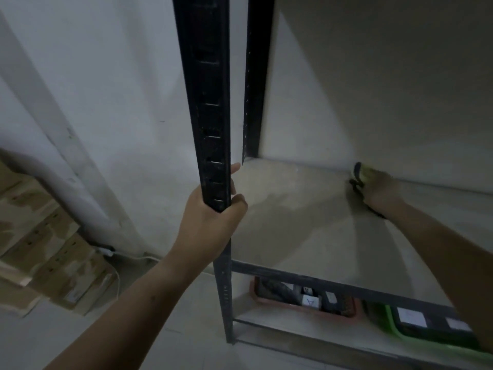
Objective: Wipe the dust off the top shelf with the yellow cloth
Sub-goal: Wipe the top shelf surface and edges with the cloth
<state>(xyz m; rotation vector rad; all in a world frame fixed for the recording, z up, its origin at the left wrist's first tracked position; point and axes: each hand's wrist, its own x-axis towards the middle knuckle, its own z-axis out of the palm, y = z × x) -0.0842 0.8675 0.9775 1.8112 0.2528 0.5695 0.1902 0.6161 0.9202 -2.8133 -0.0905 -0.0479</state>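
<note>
The pale, dusty shelf board (301, 222) fills the middle of the view, framed by black metal uprights. My left hand (213, 217) is wrapped around the front left upright (210, 116). My right hand (378, 190) reaches to the back of the shelf near the wall and presses the yellow cloth (360, 173) flat on the board. Only the cloth's far edge shows past my fingers; the rest is hidden under the hand. The image is dim and slightly blurred.
A second black upright (256, 84) stands at the back left corner. On the shelf below sit a reddish tray (304, 308) with small items and a green bin (400, 327). Cardboard boxes (48, 257) and a white cable (117, 263) lie on the floor at the left.
</note>
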